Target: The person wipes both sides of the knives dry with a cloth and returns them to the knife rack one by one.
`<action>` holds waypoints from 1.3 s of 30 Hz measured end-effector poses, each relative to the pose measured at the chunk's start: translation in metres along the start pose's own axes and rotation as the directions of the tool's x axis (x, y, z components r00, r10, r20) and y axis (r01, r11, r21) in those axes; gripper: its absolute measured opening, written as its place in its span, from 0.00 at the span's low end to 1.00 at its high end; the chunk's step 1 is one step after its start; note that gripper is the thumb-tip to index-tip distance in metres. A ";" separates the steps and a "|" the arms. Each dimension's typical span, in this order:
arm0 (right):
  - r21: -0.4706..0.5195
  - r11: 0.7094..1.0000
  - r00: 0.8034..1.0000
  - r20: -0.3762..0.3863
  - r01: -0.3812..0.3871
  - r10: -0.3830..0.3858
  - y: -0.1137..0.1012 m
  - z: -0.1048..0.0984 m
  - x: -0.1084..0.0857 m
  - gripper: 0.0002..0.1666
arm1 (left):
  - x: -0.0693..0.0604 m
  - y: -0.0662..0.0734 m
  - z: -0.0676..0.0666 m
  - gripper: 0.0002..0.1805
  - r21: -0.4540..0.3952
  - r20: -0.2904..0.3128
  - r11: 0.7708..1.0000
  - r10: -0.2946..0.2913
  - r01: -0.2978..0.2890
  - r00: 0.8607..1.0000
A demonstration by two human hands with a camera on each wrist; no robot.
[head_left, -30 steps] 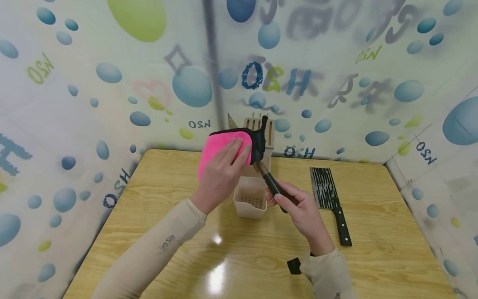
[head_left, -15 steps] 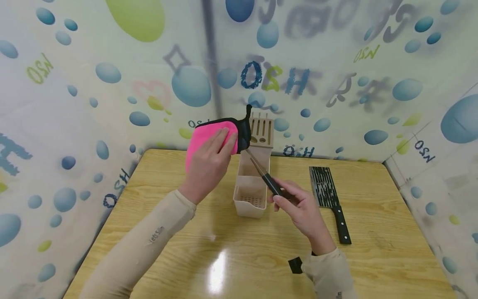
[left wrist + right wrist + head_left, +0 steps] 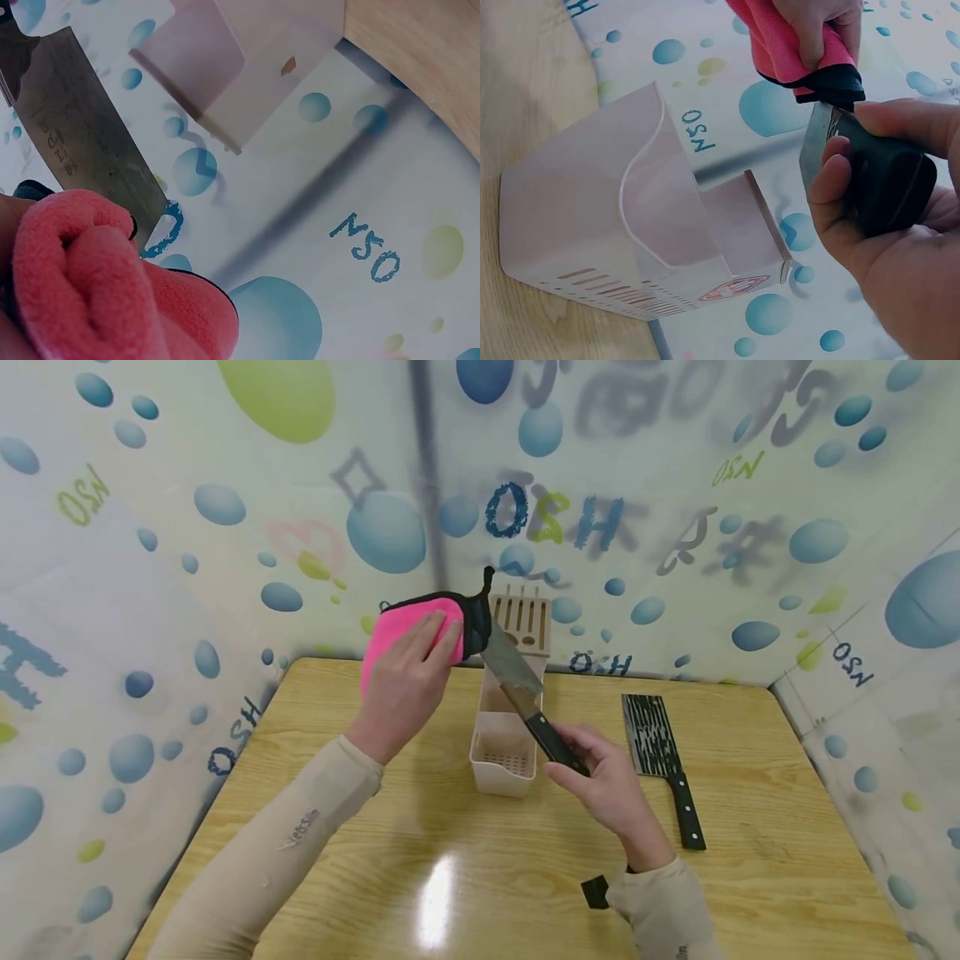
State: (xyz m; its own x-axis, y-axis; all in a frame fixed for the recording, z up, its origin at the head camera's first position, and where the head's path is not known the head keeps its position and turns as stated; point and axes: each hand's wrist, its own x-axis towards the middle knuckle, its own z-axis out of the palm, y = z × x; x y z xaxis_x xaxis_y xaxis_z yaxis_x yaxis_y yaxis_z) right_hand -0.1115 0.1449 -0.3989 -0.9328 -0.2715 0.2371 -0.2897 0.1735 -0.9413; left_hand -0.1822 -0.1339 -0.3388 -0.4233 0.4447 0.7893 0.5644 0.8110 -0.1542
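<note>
My right hand (image 3: 611, 789) grips the black handle of a kitchen cleaver (image 3: 513, 664), whose blade points up and to the left. In the left wrist view the flat of the blade (image 3: 90, 120) shows, with dark marks stamped on it. My left hand (image 3: 405, 681) pinches a pink cloth (image 3: 382, 627) with black edging and a black loop. The cloth sits against the blade's far end and hides the tip. In the right wrist view the left fingers press the cloth (image 3: 802, 52) beyond the handle (image 3: 892, 180).
Behind the cleaver stands a beige knife holder (image 3: 502, 777) with a slotted top (image 3: 521, 622) and a perforated front bin. A second cleaver (image 3: 663, 768) with a black-patterned blade lies on the wooden table (image 3: 345, 877) at right. Patterned sheeting (image 3: 660, 460) surrounds the table.
My left hand and the cloth have moved left and slightly up towards the blade's end. The blade has turned from edge-on to showing its flat side. The right hand has barely shifted.
</note>
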 end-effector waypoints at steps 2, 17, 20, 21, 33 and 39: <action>-0.014 1.000 1.000 0.001 -0.004 0.004 0.001 0.001 0.000 0.27 | 0.000 -0.001 -0.001 0.20 0.005 0.000 1.000 0.001 -0.001 1.000; -0.024 0.999 0.997 -0.067 -0.036 0.035 0.006 0.001 -0.002 0.29 | 0.004 -0.002 -0.017 0.21 0.000 -0.025 1.000 -0.022 0.022 0.999; -0.063 0.998 0.996 -0.093 -0.020 0.015 0.006 0.002 -0.002 0.28 | 0.004 -0.003 -0.018 0.22 0.002 -0.034 1.000 -0.022 0.022 0.999; -0.092 0.996 0.994 -0.107 -0.016 0.006 0.006 0.002 -0.002 0.28 | 0.004 -0.003 -0.018 0.22 0.000 -0.034 1.000 -0.018 0.018 0.999; -0.329 0.938 0.958 -0.217 0.111 -0.189 0.002 0.009 -0.001 0.25 | 0.003 0.002 -0.011 0.18 -0.017 0.027 0.999 0.039 -0.038 0.999; -0.390 0.897 0.924 -0.222 0.210 -0.313 0.005 0.011 0.000 0.24 | 0.002 0.009 -0.008 0.17 0.014 0.096 0.997 0.071 -0.073 0.993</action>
State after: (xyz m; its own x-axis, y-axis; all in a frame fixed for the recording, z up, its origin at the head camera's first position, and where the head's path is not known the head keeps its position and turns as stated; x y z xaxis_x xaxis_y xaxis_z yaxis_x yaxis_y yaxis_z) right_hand -0.1110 0.1353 -0.4058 -0.8186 -0.0944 0.5666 -0.5388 0.4679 -0.7005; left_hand -0.1717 -0.1286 -0.3337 -0.4482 0.5356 0.7158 0.5834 0.7819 -0.2197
